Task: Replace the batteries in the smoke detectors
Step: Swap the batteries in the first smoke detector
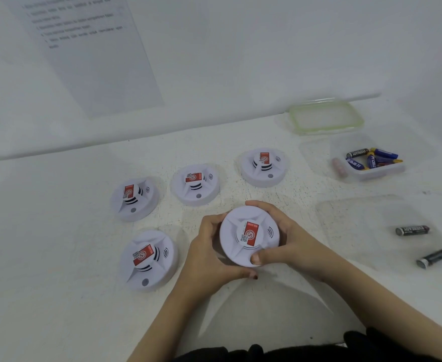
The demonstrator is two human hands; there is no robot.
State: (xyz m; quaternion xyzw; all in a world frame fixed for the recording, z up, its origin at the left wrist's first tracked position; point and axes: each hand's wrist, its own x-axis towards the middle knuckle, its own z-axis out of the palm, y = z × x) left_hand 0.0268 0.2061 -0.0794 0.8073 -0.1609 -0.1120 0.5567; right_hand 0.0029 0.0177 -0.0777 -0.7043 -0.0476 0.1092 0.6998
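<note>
Head view: "EVEREADY" on black battery (357, 153)

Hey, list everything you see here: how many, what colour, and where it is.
held smoke detector: one, white with red label, front centre, between both hands
other smoke detectors: four, white with red labels, on the table, left of and behind the held one
tub batteries: several, blue and black, inside the tub
tub: one, clear, right rear
loose batteries: two, black, far right
lid: one, clear with green rim, back right by the wall
printed sheet: one, white, on the wall, upper left
table: one, white
left hand: grips the held detector's left side
right hand: grips its right side
</note>
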